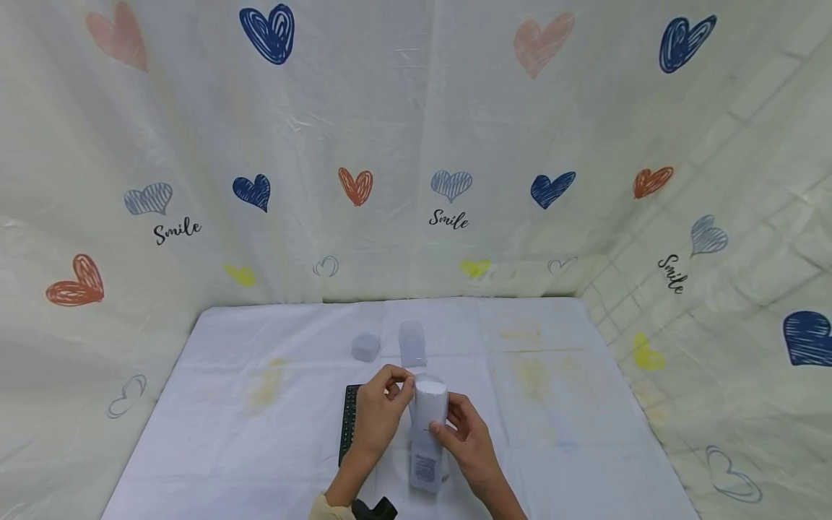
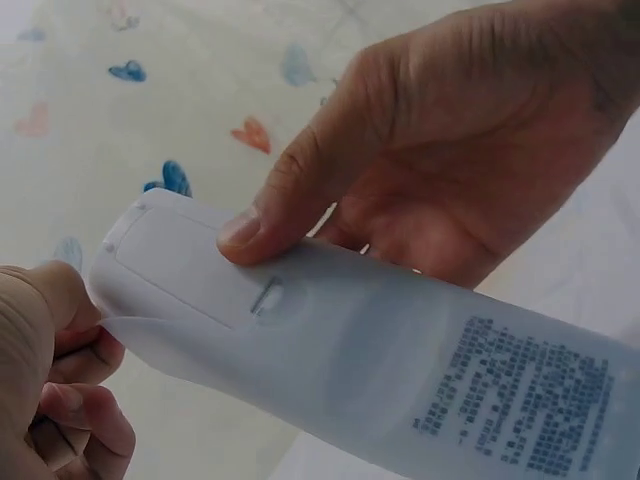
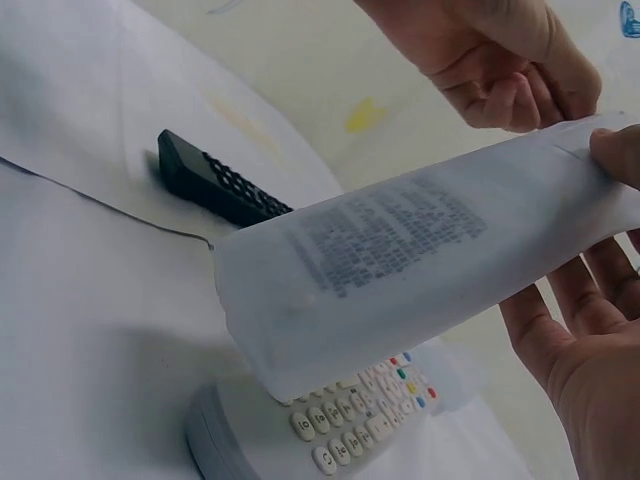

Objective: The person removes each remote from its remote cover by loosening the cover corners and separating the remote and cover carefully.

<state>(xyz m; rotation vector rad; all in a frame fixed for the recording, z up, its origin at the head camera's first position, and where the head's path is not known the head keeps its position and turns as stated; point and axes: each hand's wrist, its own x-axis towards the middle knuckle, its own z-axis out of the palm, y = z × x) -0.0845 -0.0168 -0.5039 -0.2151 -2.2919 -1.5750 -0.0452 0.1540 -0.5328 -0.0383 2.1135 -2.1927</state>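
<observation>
A white remote control [image 2: 190,255], its back with the battery cover facing up, lies inside a translucent plastic sleeve [image 3: 400,260]. Small dark print shows at the sleeve's lower end. My left hand [image 1: 382,408] pinches the sleeve's edge at the remote's top end between thumb and fingers. From the other side my right hand [image 1: 473,442] grips the remote, its thumb across the back near the battery cover and its fingers underneath. Below the held remote, a second white remote [image 3: 345,425] with coloured buttons rests on the table, mostly hidden in the head view.
A black remote [image 1: 348,419] lies left of the held one, partly behind my left wrist. Farther back on the white-covered table [image 1: 214,404] are a crumpled translucent piece [image 1: 366,347] and a flat translucent sleeve [image 1: 412,343]. A heart-printed curtain [image 1: 390,130] hangs behind the table.
</observation>
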